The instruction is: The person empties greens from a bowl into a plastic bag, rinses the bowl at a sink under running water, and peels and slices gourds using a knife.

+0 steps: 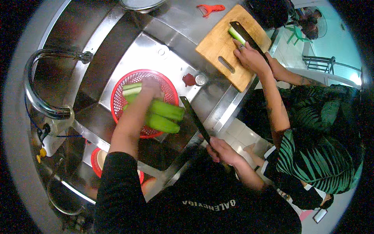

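Note:
My left hand (pixel 152 86), blurred, is over the red plastic colander (pixel 115 90) in the steel sink. It is among long green vegetables (pixel 163 122) that look like cucumbers; its fingers are unclear, so I cannot tell whether it grips one. Two of the vegetables overhang the colander's edge toward my right hand. A pale-sided cut piece (pixel 131 89) lies beside my left wrist. My right hand (pixel 223 150) is closed around the handle of a dark-bladed kitchen knife (pixel 194 118), its tip pointing toward the colander.
To the right, a co-worker's hands (pixel 252 60) hold a dark knife (pixel 247 36) and a green vegetable piece (pixel 236 35) on a wooden cutting board (pixel 213 44). A red peeler (pixel 211 9) lies behind it. A chrome faucet (pixel 32 84) arches at the left; a drain strainer (pixel 201 79) sits in the sink.

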`<state>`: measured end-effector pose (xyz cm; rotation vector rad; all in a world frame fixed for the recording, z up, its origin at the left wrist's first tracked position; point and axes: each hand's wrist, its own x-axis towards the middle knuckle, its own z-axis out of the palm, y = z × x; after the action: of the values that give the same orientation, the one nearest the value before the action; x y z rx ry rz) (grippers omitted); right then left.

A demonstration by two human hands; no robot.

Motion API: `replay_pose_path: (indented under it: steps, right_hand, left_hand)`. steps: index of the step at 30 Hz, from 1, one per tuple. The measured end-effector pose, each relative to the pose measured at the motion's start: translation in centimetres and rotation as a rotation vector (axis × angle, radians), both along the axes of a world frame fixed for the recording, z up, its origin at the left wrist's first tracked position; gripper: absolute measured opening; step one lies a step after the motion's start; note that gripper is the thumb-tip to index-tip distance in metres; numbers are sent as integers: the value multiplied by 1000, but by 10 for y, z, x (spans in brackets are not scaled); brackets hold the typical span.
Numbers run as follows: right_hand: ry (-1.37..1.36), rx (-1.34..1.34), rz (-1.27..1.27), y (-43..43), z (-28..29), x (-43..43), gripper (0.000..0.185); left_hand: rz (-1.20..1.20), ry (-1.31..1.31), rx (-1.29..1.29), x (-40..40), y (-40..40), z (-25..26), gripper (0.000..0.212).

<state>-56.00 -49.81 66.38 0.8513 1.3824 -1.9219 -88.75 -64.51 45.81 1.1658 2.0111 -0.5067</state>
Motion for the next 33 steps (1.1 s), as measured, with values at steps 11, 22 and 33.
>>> replay_pose_path:
  steps: [11,22,33]
  right_hand:
    - [-1,125,99,1,-15,7,46]
    - [61,126,134,-8,7,-22,47]
    - [53,61,75,-16,-1,-23,37]
  left_hand:
    - [152,-581,588,45,-30,22,66]
    - [45,-407,791,80,-72,70,72]
    - [392,-296,1124,70,-117,105,64]
